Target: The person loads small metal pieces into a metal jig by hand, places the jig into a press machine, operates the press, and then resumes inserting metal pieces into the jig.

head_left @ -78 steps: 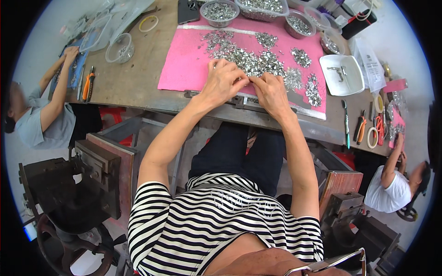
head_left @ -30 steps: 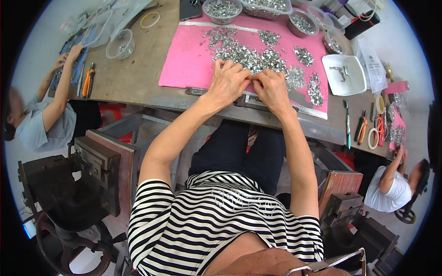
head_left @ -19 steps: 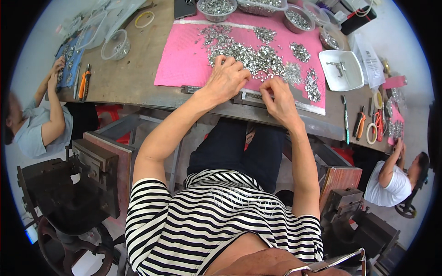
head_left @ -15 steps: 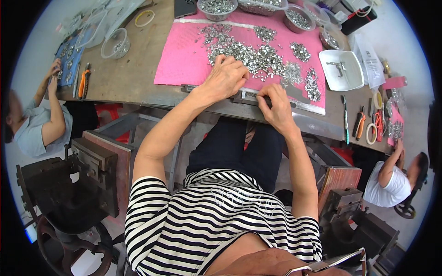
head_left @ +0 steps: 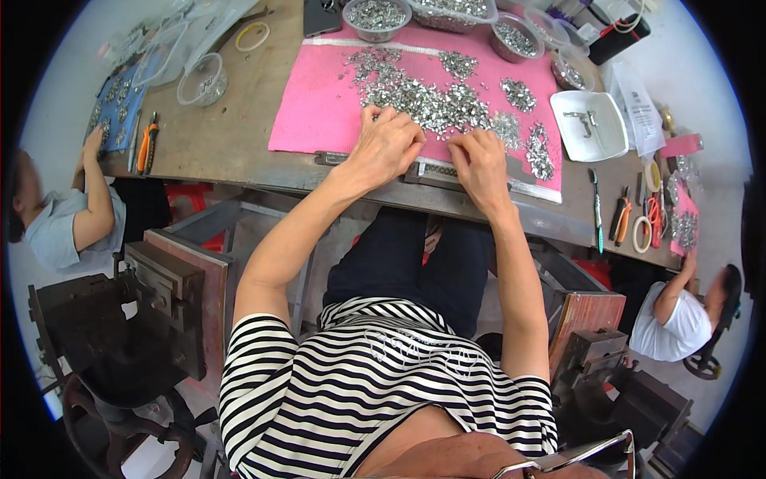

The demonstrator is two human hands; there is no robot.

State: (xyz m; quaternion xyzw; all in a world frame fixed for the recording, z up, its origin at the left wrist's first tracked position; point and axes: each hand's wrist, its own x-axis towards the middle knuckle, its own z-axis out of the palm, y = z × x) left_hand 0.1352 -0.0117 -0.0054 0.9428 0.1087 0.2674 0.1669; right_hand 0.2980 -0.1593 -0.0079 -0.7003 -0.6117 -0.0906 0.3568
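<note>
Small shiny metal pieces (head_left: pixel 437 105) lie in a loose heap on the pink cloth (head_left: pixel 319 112). At the heap's near left edge is my left hand (head_left: pixel 386 145), its fingers bent and closed. My right hand (head_left: pixel 481 166) is at the near right edge, fingers curled with the tips drawn together. Whatever either hand pinches is hidden or too small to make out. A narrow dark metal bar with a row of small slots (head_left: pixel 435 173) lies along the table's front edge, between and just below my hands; my right hand covers part of it.
Tubs of metal pieces (head_left: pixel 377 17) stand at the back. A white tray (head_left: pixel 558 132) with a few metal parts sits on the right, near a toothbrush (head_left: pixel 597 207) and pliers (head_left: pixel 621 217). Orange-handled pliers (head_left: pixel 147 145) lie left. Co-workers sit at both sides.
My right hand has moved forward, off the slotted bar and toward the heap, uncovering more of the bar. My left hand has shifted slightly and stays by the heap.
</note>
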